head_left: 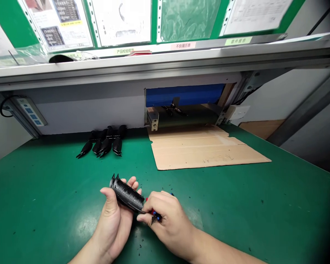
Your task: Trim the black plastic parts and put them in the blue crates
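Observation:
A black, ribbed, curved plastic part with two pointed hooks at its upper end lies across the palm and fingers of my left hand. The left thumb sticks up beside it, apart from the other fingers. My right hand is closed, with thumb and forefinger pinching at the part's lower right end. Tucked in the same hand are what look like small nippers with red and blue on the handles; the fingers hide most of them. The dark tip points down, away from the part.
Several similar black parts lie in a group at the back left of the green table. A flat cardboard sheet lies before a wall opening with a conveyor belt, where another black piece rests. Small black scraps dot the table.

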Tool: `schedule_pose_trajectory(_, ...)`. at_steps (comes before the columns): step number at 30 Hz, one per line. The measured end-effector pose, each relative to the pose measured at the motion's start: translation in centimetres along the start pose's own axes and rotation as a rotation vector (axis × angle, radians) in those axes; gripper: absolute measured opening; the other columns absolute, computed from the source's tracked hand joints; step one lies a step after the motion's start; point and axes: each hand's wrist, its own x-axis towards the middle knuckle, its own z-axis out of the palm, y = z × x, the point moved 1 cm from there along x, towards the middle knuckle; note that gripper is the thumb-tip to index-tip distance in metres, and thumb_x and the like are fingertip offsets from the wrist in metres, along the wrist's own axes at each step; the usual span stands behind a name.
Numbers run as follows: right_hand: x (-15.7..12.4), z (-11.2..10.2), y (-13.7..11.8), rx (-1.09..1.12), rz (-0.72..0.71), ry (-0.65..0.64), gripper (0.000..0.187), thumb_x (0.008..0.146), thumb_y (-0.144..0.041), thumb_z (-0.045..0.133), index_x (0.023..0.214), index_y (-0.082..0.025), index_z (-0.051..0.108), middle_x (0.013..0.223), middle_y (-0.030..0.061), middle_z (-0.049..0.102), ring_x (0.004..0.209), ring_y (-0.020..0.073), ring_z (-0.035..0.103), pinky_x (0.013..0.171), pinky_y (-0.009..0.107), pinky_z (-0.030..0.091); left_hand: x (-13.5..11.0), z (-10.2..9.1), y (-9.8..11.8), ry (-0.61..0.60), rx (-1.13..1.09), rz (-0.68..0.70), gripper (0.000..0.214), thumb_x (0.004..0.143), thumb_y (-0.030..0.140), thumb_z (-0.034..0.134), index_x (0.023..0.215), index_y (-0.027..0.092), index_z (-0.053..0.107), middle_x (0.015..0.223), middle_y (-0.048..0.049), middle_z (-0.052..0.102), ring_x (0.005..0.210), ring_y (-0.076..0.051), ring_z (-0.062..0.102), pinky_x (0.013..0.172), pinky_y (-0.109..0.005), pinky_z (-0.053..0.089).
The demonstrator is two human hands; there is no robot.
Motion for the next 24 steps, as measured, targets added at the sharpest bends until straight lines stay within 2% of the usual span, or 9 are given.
schedule_pose_trajectory(3,0.1,0.4,0.0,-0.047,0.013,-0.017,0.039,0.097,-0.049,0.048,0.074,-0.018,0.053,0.071,0.0009,0.056,0.064,0.0146,0.048,0.061,0.027,0.028,-0.2,0.5,0.2,0.01,-0.031,-0.024,0.04,0.086,0.055,0.043,0.095,0.02,0.06,0.122,-0.0094,0.057,0.112,-0.021,0.055,0.092,-0.035,0.05)
schedule_pose_trajectory(7,0.3,-0.2,0.1,-0.102,-0.031,0.029,0.038,0.096,-0.05,0.048,0.075,-0.018,0.051,0.071,0.0002,0.055,0.061,0.0134,0.045,0.06,0.027,0.026,-0.2,0.7,0.3,0.078,-0.01,0.009,0.028,0.092,0.041,0.043,0.089,0.018,0.058,0.112,-0.0089,0.06,0.105,-0.02,0.059,0.09,-0.034,0.052)
schedule_pose_trajectory(9,0.3,-0.4,0.1,-0.119,-0.039,0.048,0.035,0.096,-0.046,0.048,0.075,-0.018,0.051,0.071,0.0003,0.054,0.061,0.0136,0.045,0.06,0.027,0.025,-0.2,0.5,0.3,0.059,0.001,0.016,0.027,0.091,0.043,0.044,0.09,0.019,0.057,0.11,-0.0073,0.059,0.105,-0.02,0.059,0.089,-0.034,0.052)
schedule_pose_trajectory(14,0.0,-0.5,0.1,-0.108,-0.075,0.069,0.021,0.095,-0.033,0.05,0.082,-0.018,0.058,0.071,0.0007,0.053,0.063,0.0144,0.045,0.061,0.028,0.025,-0.6,0.1,0.4,-0.101,0.063,0.077,0.027,0.086,0.05,0.05,0.089,0.023,0.054,0.097,-0.0015,0.055,0.094,-0.017,0.058,0.085,-0.032,0.053)
schedule_pose_trajectory(16,-0.1,-0.5,0.0,-0.094,-0.102,0.083,0.018,0.094,-0.026,0.049,0.08,-0.018,0.058,0.068,0.0002,0.053,0.062,0.0138,0.045,0.061,0.028,0.025,-0.7,0.1,0.4,-0.141,0.072,0.09,0.027,0.085,0.05,0.052,0.087,0.023,0.053,0.095,-0.001,0.053,0.092,-0.016,0.057,0.084,-0.031,0.053)
schedule_pose_trajectory(20,-0.1,-0.5,-0.2,-0.087,-0.099,0.128,0.022,0.09,-0.022,0.052,0.069,-0.017,0.051,0.064,-0.0009,0.051,0.058,0.0126,0.043,0.059,0.027,0.025,-0.8,0.2,0.5,-0.158,0.059,0.103,0.028,0.082,0.049,0.057,0.086,0.022,0.054,0.094,-0.0017,0.051,0.092,-0.016,0.055,0.083,-0.03,0.052)
schedule_pose_trajectory(24,-0.1,-0.7,-0.3,-0.108,-0.189,0.105,0.015,0.094,-0.025,0.051,0.084,-0.018,0.06,0.071,0.001,0.056,0.061,0.0132,0.047,0.061,0.028,0.027,-0.8,0.3,0.4,-0.14,0.047,0.088,0.029,0.082,0.05,0.059,0.087,0.022,0.054,0.096,-0.0024,0.051,0.093,-0.017,0.055,0.084,-0.03,0.052)
